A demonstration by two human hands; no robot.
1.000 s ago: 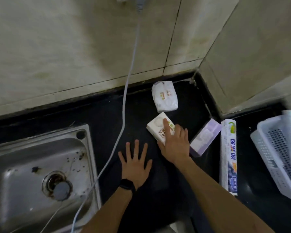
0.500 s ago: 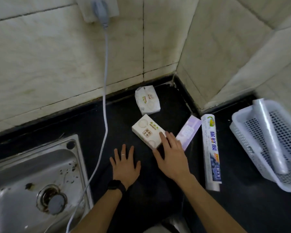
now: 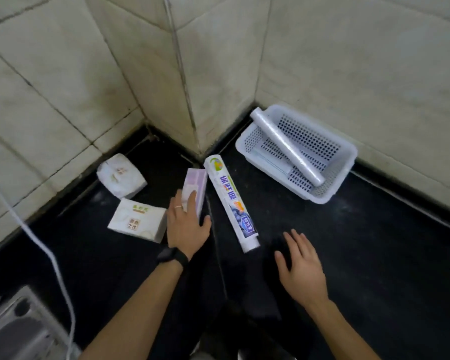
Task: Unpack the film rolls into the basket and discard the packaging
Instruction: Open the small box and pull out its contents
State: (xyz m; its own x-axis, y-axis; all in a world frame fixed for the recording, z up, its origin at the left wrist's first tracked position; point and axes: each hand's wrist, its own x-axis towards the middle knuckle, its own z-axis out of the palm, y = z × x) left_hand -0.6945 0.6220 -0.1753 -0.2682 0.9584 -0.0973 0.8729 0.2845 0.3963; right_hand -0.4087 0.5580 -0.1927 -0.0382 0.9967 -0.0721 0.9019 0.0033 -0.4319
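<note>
A film roll in white printed packaging (image 3: 230, 201) lies on the black counter, pointing toward the wall corner. Right of it stands a white perforated basket (image 3: 348, 157) with an unwrapped clear film roll (image 3: 286, 146) resting diagonally across it. A purple box (image 3: 196, 180) lies just left of the packaged roll. My left hand (image 3: 186, 227) wraps the box's near end, fingers on top and thumb at its right side. My right hand (image 3: 300, 268) is spread flat over the counter, right of the packaged roll's near end, holding nothing.
A white carton (image 3: 138, 222) and a soft white tissue pack (image 3: 121, 175) lie left of the purple box, by the tiled wall. A white cable (image 3: 37, 237) runs down the left side to the steel sink (image 3: 11, 331) at bottom left.
The view has swung right, so the basket is now fully visible. My left hand moved from the bare counter onto the purple box. My right hand left the white carton and moved right past the packaged roll.
</note>
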